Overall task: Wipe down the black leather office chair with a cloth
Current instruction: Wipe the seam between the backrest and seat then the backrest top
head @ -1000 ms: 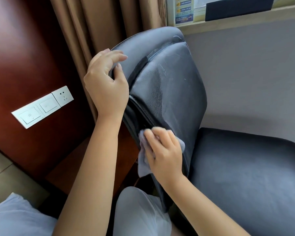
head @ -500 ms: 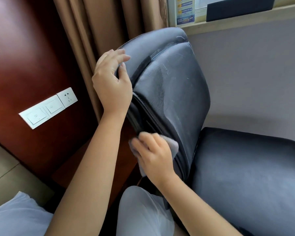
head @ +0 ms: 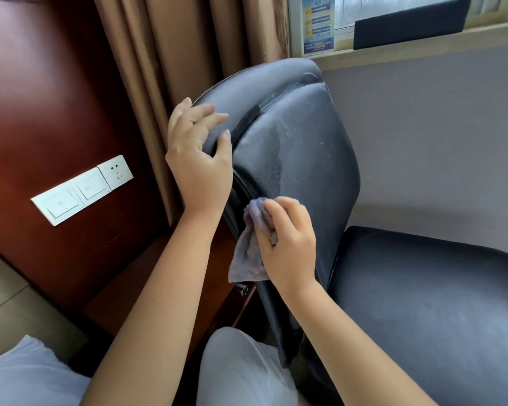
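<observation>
- Two hands work: our left hand (head: 198, 168) clasps the black leather office chair (head: 299, 159) backrest edge; our right hand (head: 288, 244) grips the cloth (head: 248, 253) against it.
- Brown curtains (head: 170, 54), wood panelling (head: 41, 98) with a white switch plate (head: 82, 189) behind.

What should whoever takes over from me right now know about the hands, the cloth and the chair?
Left hand: grips the upper side edge of the backrest, thumb on the front, steadying the chair.
Right hand: holds the cloth bunched against the backrest's left edge, low down; part of the cloth hangs loose below the hand.
Done: cannot tell for sure; the backrest front shows smeared streaks, so it may have had a pass.
Left: finish that side edge, then probably the seat, which shows no hand on it now. The chair's back and base are out of view.
</observation>
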Demonstrator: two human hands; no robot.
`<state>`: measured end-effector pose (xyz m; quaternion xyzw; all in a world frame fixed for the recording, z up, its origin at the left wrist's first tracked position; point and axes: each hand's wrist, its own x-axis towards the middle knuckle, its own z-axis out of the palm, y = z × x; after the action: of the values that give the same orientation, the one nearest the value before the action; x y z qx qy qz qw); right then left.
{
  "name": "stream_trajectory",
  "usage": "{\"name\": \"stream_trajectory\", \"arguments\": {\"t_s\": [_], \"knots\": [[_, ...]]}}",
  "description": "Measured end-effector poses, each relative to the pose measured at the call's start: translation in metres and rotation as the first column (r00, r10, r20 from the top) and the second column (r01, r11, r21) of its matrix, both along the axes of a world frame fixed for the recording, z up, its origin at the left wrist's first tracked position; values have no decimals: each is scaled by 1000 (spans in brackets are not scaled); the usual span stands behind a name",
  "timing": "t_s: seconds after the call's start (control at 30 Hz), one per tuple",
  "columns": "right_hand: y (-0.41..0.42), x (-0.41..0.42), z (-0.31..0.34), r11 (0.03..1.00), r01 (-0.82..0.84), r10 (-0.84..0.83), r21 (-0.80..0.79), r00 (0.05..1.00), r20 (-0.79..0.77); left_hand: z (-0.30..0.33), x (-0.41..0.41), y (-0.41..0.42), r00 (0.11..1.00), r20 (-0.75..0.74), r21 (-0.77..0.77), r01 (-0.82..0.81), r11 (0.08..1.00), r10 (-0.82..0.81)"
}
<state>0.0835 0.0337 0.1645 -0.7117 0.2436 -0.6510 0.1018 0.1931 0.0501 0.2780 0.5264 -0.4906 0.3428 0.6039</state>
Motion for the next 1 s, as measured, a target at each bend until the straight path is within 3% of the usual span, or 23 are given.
{"name": "stream_trajectory", "arguments": {"t_s": [0.17, 0.3, 0.5, 0.63, 0.8, 0.87, 1.0], "knots": [[7, -24, -55, 986, 5, -5, 165, 1000, 1, -14, -7, 1, 992, 63, 50, -109, 993, 106], [11, -23, -45, 971, 17, -23, 240, 999, 24, -19, -8, 1, 981, 140, 65, -143, 988, 133], [6, -4, 3, 986, -19, 18, 163, 1000, 13, -28, -6, 7, 899, 322, 110, -347, 931, 297], [4, -15, -33, 990, -31, 29, 139, 999, 19, -33, -4, 9, 849, 407, 98, -408, 908, 338], [12, -29, -71, 969, 10, -13, 247, 1000, 10, -40, -2, 12, 774, 527, 69, -451, 890, 351], [13, -26, -62, 959, 4, -11, 285, 1000, 26, -45, -3, 13, 762, 547, 75, -456, 887, 346], [7, -14, -18, 976, -54, 45, 211, 998, 46, -50, -2, 13, 734, 577, 75, -486, 871, 360]]}}
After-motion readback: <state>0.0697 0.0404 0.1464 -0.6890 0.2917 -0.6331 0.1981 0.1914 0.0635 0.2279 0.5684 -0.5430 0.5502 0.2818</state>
